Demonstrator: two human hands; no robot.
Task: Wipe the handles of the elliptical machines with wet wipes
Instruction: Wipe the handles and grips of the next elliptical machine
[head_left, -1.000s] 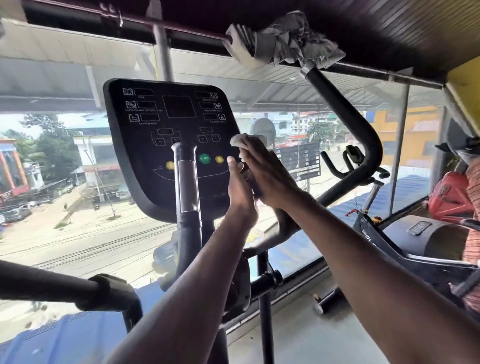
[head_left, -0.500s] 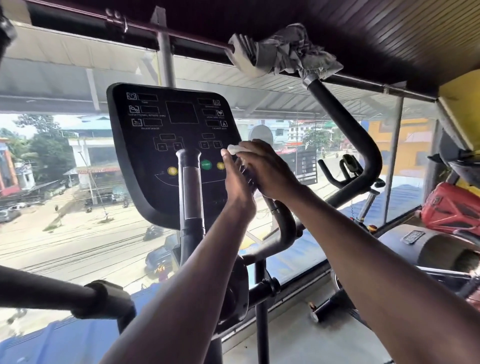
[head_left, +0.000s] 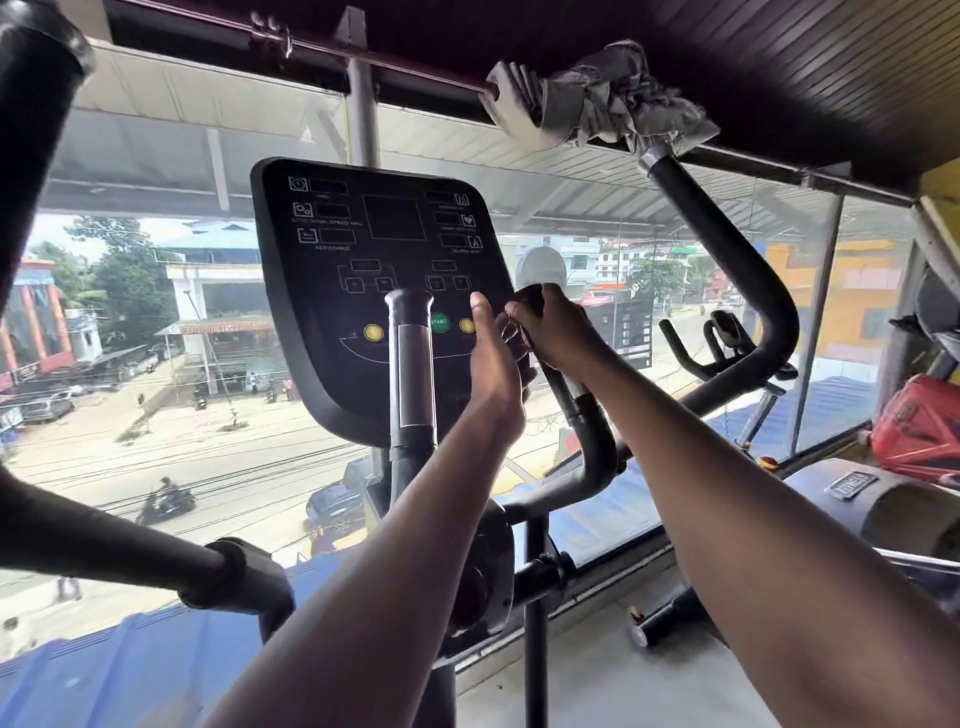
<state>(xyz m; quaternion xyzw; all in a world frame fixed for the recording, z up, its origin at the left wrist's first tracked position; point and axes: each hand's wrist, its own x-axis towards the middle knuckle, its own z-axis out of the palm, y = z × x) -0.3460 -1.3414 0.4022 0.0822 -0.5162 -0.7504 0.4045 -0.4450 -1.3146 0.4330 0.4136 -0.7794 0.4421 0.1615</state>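
**Right inner handle, elliptical**

Inner handle (head_left: 563, 387) stands just right of console (head_left: 379, 291). Right hand (head_left: 556, 327) clenched around its top. Left hand (head_left: 493, 364) beside it, thumb up, fingers touching the handle; grip cannot be told. Wipe not discernible. Grey cloth (head_left: 618, 104) drapes outer handle (head_left: 727, 260) top.

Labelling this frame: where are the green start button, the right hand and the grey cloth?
green start button (head_left: 439, 322), head view, its centre.
right hand (head_left: 558, 327), head view, its back.
grey cloth (head_left: 618, 101), head view, crumpled middle.
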